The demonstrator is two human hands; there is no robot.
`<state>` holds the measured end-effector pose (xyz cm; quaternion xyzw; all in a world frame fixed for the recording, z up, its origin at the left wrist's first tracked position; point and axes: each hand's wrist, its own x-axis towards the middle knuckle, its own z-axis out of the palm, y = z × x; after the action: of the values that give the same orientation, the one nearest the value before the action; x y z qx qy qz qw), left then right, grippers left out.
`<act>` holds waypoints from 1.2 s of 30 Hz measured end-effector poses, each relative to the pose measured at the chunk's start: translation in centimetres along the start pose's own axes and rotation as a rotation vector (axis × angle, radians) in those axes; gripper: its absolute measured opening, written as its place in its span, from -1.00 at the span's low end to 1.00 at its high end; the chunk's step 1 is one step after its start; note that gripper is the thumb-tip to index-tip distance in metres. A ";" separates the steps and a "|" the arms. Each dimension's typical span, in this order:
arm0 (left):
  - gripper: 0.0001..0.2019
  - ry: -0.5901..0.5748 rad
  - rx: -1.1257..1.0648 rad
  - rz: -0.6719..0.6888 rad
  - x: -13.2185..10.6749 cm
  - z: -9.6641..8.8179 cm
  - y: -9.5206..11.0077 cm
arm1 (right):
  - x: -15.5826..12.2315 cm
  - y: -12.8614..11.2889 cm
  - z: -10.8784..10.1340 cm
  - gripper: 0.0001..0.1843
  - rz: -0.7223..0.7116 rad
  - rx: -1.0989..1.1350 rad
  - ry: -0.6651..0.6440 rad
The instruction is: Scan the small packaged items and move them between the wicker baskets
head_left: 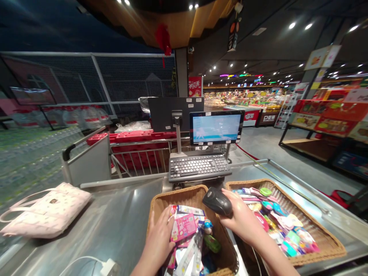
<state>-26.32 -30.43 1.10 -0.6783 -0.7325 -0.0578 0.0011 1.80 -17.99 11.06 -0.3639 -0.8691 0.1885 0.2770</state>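
My right hand [243, 219] is wrapped round a black barcode scanner [217, 201], which points down and left over the left wicker basket [161, 201]. My left hand [160, 238] reaches into that basket and grips the edge of a pink packet [184, 227] lying on top of several small packaged goods. Just to the right stands a second wicker basket [327, 239], filled with several colourful small packets [283, 224]. Both baskets rest on a steel checkout counter [120, 218].
A keyboard [199, 166] and a lit till screen [216, 127] stand behind the baskets. A pale pink handbag [47, 210] lies on the counter at the left. A white cable and plug [107, 266] lie near the front edge. Red baskets [135, 138] and shop shelves [330, 119] lie beyond.
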 end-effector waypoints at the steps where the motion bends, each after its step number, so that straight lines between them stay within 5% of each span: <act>1: -0.29 -0.011 -0.005 -0.004 -0.1 0.4 -0.1 | 0.1 0.0 0.0 -0.61 -0.004 0.001 -0.004; 8: -0.14 -0.140 0.006 -0.049 -0.6 0.9 0.1 | 0.2 0.4 -0.3 -0.62 -0.015 0.034 -0.011; 12: -0.03 -0.241 0.034 -0.108 0.1 -0.8 1.4 | -0.2 1.1 -1.8 -0.57 0.004 0.070 0.021; 16: -0.15 -0.234 0.075 -0.035 2.7 -3.4 4.0 | -1.4 2.6 -4.5 -0.45 0.031 0.073 0.066; 23: -0.42 -0.081 -0.052 0.299 10.9 -5.1 13.3 | -4.2 6.0 -11.3 -0.43 0.115 0.022 0.197; 28: -0.62 -0.007 -0.123 0.527 17.2 -1.7 21.7 | -6.2 9.3 -15.1 -0.42 0.174 -0.016 0.275; 36: -0.69 -0.170 -0.008 0.696 23.5 4.4 31.1 | -7.8 13.8 -17.2 -0.42 0.208 -0.025 0.302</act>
<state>3.09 -4.36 1.16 -0.8896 -0.4548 -0.0003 -0.0428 24.28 -12.40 14.38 -0.4793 -0.7776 0.1484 0.3788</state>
